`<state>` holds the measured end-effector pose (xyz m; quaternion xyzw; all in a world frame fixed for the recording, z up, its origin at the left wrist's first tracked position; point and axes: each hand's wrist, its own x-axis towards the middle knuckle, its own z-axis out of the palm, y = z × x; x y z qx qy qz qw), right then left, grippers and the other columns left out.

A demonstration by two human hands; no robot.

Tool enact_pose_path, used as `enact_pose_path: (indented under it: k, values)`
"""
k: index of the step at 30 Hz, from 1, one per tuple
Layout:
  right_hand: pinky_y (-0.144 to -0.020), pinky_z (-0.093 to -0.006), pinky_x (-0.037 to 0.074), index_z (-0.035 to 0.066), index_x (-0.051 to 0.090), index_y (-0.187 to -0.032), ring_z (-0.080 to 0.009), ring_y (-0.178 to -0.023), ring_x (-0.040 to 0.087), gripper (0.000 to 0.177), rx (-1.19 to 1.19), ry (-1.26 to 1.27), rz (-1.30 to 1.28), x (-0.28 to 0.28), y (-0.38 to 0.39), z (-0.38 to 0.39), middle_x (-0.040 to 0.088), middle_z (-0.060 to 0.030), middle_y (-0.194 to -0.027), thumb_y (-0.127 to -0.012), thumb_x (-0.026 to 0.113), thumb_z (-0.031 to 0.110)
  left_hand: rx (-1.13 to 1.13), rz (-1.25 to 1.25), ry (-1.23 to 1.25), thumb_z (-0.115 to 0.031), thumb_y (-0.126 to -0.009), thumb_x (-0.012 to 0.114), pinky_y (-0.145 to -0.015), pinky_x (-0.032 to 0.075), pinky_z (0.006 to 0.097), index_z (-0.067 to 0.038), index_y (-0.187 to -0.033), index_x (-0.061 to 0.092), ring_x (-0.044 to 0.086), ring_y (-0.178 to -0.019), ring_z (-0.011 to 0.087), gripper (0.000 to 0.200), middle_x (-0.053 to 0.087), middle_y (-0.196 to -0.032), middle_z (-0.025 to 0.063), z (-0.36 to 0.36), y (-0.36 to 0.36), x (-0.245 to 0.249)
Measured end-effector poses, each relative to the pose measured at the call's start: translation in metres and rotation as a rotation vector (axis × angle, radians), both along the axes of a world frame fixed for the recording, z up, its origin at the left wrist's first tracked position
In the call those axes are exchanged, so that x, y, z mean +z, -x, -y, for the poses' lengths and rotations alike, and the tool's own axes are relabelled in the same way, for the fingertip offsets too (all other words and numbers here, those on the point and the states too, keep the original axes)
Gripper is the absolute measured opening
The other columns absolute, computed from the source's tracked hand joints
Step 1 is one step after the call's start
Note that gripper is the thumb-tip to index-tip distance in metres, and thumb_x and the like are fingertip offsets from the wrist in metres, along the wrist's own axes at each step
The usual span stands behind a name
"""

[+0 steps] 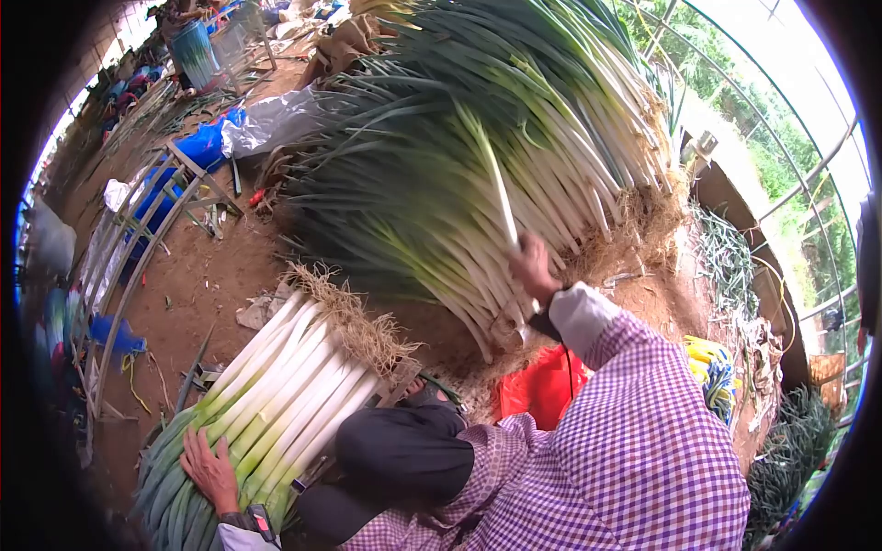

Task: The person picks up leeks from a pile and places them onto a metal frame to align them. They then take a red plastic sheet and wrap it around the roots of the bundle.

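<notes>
Heap (432, 184) of long leeks is spread over the ground ahead, green tops toward the left, white shanks and root ends toward the right and near side. As one mass it is judged heavy and awkward; lifting is best done by the stalk, with leaves drawn free of their neighbours.

Row (285, 386) of leeks is laid beside the dark-trousered legs (395, 459), roots uppermost in view. Shanks are lined up side by side; as a group, moderate weight and easy rolling or fanning are expected, so support is best given at both shanks and leaves.

Single leek (497, 188) is held over the heap, its pale shank slanted. Light weight is judged, with a firm but snappable shank, smooth and possibly slippery skin, and limp leaves liable to crease. Grip is best taken around the lower shank.

Left hand (210, 470): fingers slightly apart, laid across the row where green begins; nothing is clamped. Right hand (534, 268): fingers closed around the single leek near its root end; exact fingertip placement cannot be told.

Roots (358, 317) are fine, tangled and poorly suited to gripping.
</notes>
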<state>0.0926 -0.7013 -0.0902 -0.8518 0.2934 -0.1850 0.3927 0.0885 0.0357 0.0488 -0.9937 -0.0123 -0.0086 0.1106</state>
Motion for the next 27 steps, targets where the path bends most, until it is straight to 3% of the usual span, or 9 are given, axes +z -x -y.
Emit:
enact_pose_path:
  k: [2, 5, 7, 9, 11, 15, 16, 23, 27]
  values:
    - [-0.052, -0.0391, 0.054, 0.000, 0.064, -0.089, -0.0223, -0.056, 0.064, 0.027, 0.008, -0.380, -0.079, 0.015, 0.037, -0.066, 0.065, -0.0143, -0.071, -0.083, 0.078, 0.022, -0.006, 0.006, -0.001, -0.037, -0.101, 0.059, -0.116, 0.029, 0.0490, -0.007, -0.137, 0.056, 0.040, -0.146, 0.0298, 0.048, 0.046, -0.157, 0.0132, -0.005, -0.001, -0.004]
    - [-0.047, -0.0367, 0.052, 0.000, 0.053, -0.117, -0.0210, -0.056, 0.063, 0.040, -0.009, -0.775, -0.002, 0.010, 0.047, -0.110, 0.062, -0.0108, -0.075, -0.085, 0.075, 0.008, -0.011, 0.017, 0.002, -0.038, -0.101, 0.058, -0.116, 0.029, 0.0505, -0.007, -0.137, 0.056, 0.040, -0.146, 0.0300, 0.048, 0.046, -0.157, 0.0133, -0.002, 0.000, -0.003]
    - [-0.046, -0.0368, 0.051, 0.001, 0.045, -0.130, -0.0198, -0.056, 0.062, 0.053, -0.031, -0.647, 0.030, 0.009, 0.024, -0.101, 0.061, -0.0098, -0.076, -0.087, 0.074, 0.010, -0.024, 0.031, 0.013, -0.039, -0.100, 0.059, -0.116, 0.029, 0.0513, -0.007, -0.136, 0.056, 0.040, -0.146, 0.0304, 0.048, 0.047, -0.156, 0.0137, -0.003, 0.000, -0.003]
    - [-0.045, -0.0334, 0.048, 0.004, 0.050, -0.133, -0.0166, -0.052, 0.057, 0.046, -0.049, -0.482, 0.091, 0.021, -0.002, -0.095, 0.060, -0.0077, -0.076, -0.094, 0.070, 0.016, -0.030, 0.050, 0.020, -0.040, -0.100, 0.060, -0.115, 0.030, 0.0511, -0.007, -0.135, 0.057, 0.041, -0.145, 0.0305, 0.048, 0.048, -0.155, 0.0139, -0.001, 0.002, -0.003]
    - [-0.043, -0.0310, 0.046, 0.004, 0.054, -0.134, -0.0126, -0.053, 0.055, 0.044, -0.016, -0.511, 0.110, 0.049, -0.016, -0.104, 0.058, -0.0048, -0.074, -0.095, 0.070, 0.018, -0.040, 0.079, 0.029, -0.041, -0.099, 0.061, -0.115, 0.030, 0.0501, -0.008, -0.133, 0.058, 0.042, -0.144, 0.0305, 0.047, 0.049, -0.154, 0.0139, -0.002, 0.001, -0.003]
    - [-0.042, -0.0264, 0.041, 0.005, 0.057, -0.134, -0.0073, -0.052, 0.050, 0.040, 0.213, -0.852, 0.171, 0.100, 0.000, -0.160, 0.054, 0.0024, -0.071, -0.098, 0.068, 0.019, -0.073, 0.131, 0.062, -0.041, -0.097, 0.064, -0.115, 0.030, 0.0494, -0.009, -0.131, 0.060, 0.043, -0.143, 0.0307, 0.047, 0.051, -0.152, 0.0141, -0.006, 0.002, -0.010]
    - [-0.042, -0.0245, 0.039, 0.004, 0.056, -0.133, -0.0062, -0.051, 0.048, 0.037, 0.278, -0.825, 0.119, 0.104, 0.005, -0.174, 0.052, 0.0037, -0.070, -0.100, 0.064, 0.019, -0.080, 0.135, 0.070, -0.041, -0.096, 0.064, -0.115, 0.030, 0.0496, -0.009, -0.131, 0.060, 0.044, -0.142, 0.0309, 0.048, 0.052, -0.151, 0.0142, -0.004, 0.001, -0.009]
    - [-0.043, -0.0225, 0.035, 0.007, 0.057, -0.128, -0.0044, -0.053, 0.047, 0.035, 0.716, -1.157, -0.126, 0.201, 0.011, -0.280, 0.055, 0.0036, -0.076, -0.100, 0.067, 0.025, -0.090, 0.161, 0.050, -0.041, -0.096, 0.065, -0.113, 0.031, 0.0511, -0.009, -0.131, 0.061, 0.045, -0.141, 0.0308, 0.047, 0.054, -0.150, 0.0131, -0.002, 0.003, -0.006]
    - [-0.049, -0.0247, 0.043, 0.005, 0.047, -0.150, -0.0068, -0.059, 0.051, 0.063, 1.010, -1.001, -0.229, 0.212, -0.019, -0.339, 0.060, -0.0002, -0.085, -0.097, 0.074, 0.028, -0.080, 0.155, 0.062, -0.043, -0.097, 0.064, -0.115, 0.029, 0.0523, -0.008, -0.132, 0.061, 0.044, -0.141, 0.0309, 0.050, 0.052, -0.151, 0.0126, -0.001, 0.004, -0.005]
